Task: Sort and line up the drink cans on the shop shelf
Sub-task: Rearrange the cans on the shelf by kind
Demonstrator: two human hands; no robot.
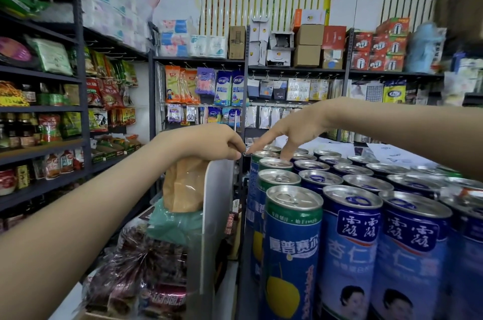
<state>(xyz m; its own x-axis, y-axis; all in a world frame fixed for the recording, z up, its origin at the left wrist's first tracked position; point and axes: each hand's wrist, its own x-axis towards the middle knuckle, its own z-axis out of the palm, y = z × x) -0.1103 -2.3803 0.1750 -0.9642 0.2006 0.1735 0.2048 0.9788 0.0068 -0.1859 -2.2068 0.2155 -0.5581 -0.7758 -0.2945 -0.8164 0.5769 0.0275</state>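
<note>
Green-rimmed blue drink cans stood upright in a column beside the white divider panel, the far ones at six o'clock beneath the straight, touching fingers of the right hand, while what the curled left hand held was unclear.

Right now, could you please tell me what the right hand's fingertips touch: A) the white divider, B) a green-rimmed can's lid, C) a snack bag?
B: the fingertips of the right hand rest on the lid of a green-rimmed can in the column beside the white divider.
</note>
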